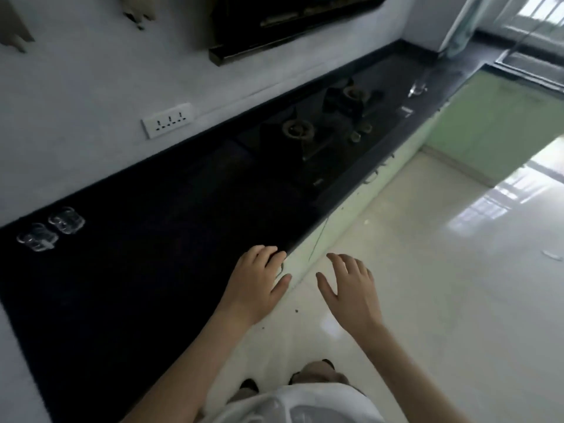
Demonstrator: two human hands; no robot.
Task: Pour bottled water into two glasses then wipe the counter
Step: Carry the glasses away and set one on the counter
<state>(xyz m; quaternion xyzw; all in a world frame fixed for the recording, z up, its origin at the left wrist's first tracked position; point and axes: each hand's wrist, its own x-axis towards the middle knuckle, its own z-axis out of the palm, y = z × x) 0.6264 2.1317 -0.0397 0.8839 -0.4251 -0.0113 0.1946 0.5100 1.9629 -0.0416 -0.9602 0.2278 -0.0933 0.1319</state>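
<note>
Two clear glasses (52, 228) stand side by side at the far left of the black counter (146, 254), close to the wall. My left hand (258, 282) hovers over the counter's front edge with loosely bent fingers and holds nothing. My right hand (351, 288) is raised over the floor just right of it, fingers spread and relaxed, also holding nothing. A small clear object (417, 88) lies far down the counter to the right; I cannot tell what it is. No bottle or cloth shows.
A black gas hob (323, 129) with two burners is set into the counter beyond my hands. A white socket strip (168, 120) sits on the wall. Pale green cabinet fronts (332, 227) run below the counter, beside a glossy tiled floor (442, 285).
</note>
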